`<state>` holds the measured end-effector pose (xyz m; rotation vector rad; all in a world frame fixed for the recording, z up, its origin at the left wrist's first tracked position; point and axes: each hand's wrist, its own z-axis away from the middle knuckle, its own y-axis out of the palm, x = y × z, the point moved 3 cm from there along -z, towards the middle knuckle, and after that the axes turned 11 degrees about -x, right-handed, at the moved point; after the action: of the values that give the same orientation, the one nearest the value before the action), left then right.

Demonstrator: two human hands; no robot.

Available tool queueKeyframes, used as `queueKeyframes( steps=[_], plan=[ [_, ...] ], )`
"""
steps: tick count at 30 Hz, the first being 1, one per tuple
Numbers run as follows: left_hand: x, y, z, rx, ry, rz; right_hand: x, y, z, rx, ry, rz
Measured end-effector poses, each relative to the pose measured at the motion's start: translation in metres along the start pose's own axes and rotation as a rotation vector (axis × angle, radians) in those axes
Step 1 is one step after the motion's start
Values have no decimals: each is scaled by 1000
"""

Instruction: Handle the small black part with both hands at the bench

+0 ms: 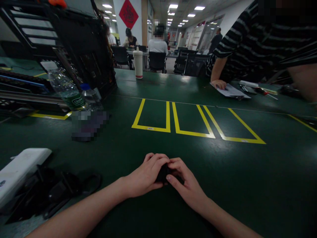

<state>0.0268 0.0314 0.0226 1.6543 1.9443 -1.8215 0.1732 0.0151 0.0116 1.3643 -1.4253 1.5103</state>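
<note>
Both of my hands meet over the near middle of a dark green table (pixel 119 145). Between them is a small black object (pixel 162 174), mostly covered by fingers, so I cannot make out its kind. My left hand (pixel 150 173) wraps round its left side, thumb below and fingers over the top. From the right, my right hand (pixel 184 180) closes on it with thumb and fingertips. Beyond the hands, yellow tape outlines (pixel 168 115) mark three areas on the tabletop.
At left stand a black computer case (pixel 91 59), a clear bottle (pixel 64 84) and a blue-capped bottle (pixel 92 99). Nearer lie a white box (pixel 24 165) and black gear (pixel 59 188). A white tumbler (pixel 138 62) stands far back. Across the table, a person's hand (pixel 219 84) rests on papers (pixel 232 91).
</note>
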Motion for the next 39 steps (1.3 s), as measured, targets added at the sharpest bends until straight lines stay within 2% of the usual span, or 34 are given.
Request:
queueKeyframes(
  steps=[4,11,19,25,29,33,39],
  plan=[
    [-1,-1,0,5,-26,17,0,1,0,-2,82,9],
    [-1,-2,0,13,-32,36,1,1,0,23,103,36],
    [1,-1,0,11,-18,33,-1,0,3,42,-9,26],
    [0,0,0,1,-21,28,-3,1,1,-9,50,43],
    [-1,-1,-1,11,-28,29,0,2,-1,11,91,114],
    [1,0,0,20,-25,36,2,0,0,42,52,136],
    [1,0,1,-3,-9,24,-2,0,2,35,-11,30]
  ],
)
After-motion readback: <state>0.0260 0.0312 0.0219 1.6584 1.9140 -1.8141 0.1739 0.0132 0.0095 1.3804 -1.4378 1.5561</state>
